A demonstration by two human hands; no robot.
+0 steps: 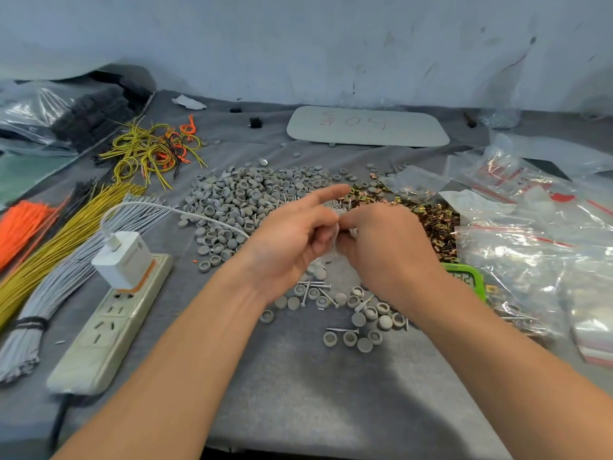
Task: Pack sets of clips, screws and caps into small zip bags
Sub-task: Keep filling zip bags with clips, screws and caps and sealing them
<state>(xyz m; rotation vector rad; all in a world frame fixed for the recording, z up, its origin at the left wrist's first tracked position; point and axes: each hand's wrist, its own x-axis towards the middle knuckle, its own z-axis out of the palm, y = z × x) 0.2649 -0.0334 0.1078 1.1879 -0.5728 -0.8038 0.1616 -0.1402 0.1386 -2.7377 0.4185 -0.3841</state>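
Nearest us we list a grey cloth-covered desk (298,393), with both bare forearms reaching in over it. Next comes a loose scatter of round grey plastic caps (365,345) mixed with silver screws (341,330), lying just below the hands. To its left we enter a cream power strip (109,323) with a white charger block (122,257) plugged into its far end. Above the scatter, the left hand (292,240) and the right hand (381,240) are brought together and touching. Their fingers are curled and pinch a small clear plastic zip bag (335,235) between them. The left forefinger alone points straight out, and the bag is too blurred for us to tell its contents. Beside the right wrist sits a green plastic-framed object (464,277), partly hidden. Along the left edge we count tied bundles of grey wires (66,267), yellow wires (66,227) and orange wires (20,224). On the right lies a pile of clear zip bags with red strips (530,260). Beyond the hands we record a large heap of grey caps (242,200), and just beside it, to the right, a heap of brass-coloured metal clips (434,217). Farther back are a tangle of loose yellow and orange wires (156,151) and a pale rounded board with red writing (368,126). Last comes a blue-grey wall (331,44).
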